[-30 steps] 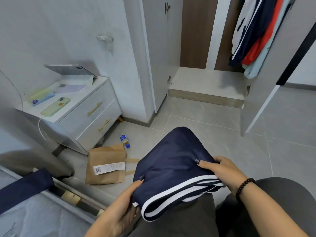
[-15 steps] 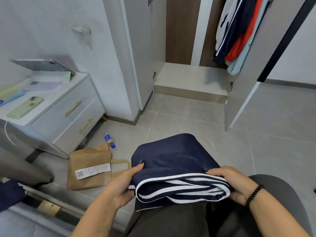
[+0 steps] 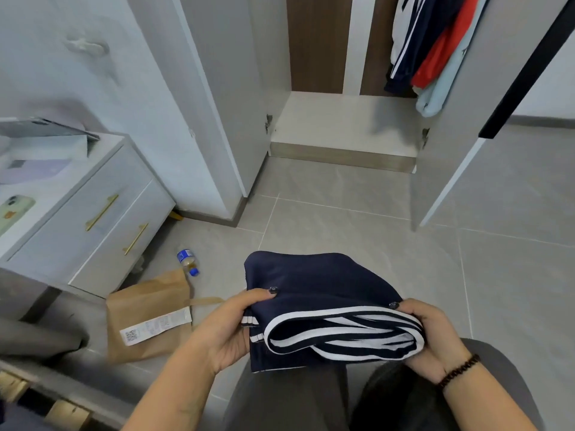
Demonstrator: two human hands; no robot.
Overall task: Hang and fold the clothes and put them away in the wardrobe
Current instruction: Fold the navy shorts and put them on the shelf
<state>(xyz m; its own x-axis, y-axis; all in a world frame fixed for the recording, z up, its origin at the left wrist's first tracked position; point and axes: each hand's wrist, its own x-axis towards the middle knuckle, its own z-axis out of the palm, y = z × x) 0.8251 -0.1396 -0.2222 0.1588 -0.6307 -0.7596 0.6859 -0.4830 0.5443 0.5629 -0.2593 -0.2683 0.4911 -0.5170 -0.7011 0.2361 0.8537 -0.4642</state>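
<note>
Grey tiles run out to the open wardrobe [image 3: 342,126] at the far side, its bare floor shelf showing and 3 or so garments [image 3: 435,51] on the rail at far right. Near centre, the folded navy garment [image 3: 320,293] with white stripes sits between both hands above the lap. Compared with a second ago it now lies flatter and squarer, striped edges stacked toward the person, and the wardrobe looms closer in view. Left hand [image 3: 227,334] pinches the left edge, thumb on top; right hand [image 3: 435,340] curls around the right corner, fingers closed on cloth. Folding looks done, I'd say, so carrying it to that shelf comes next. At near left a paper bag [image 3: 149,318] lies on the floor
</note>
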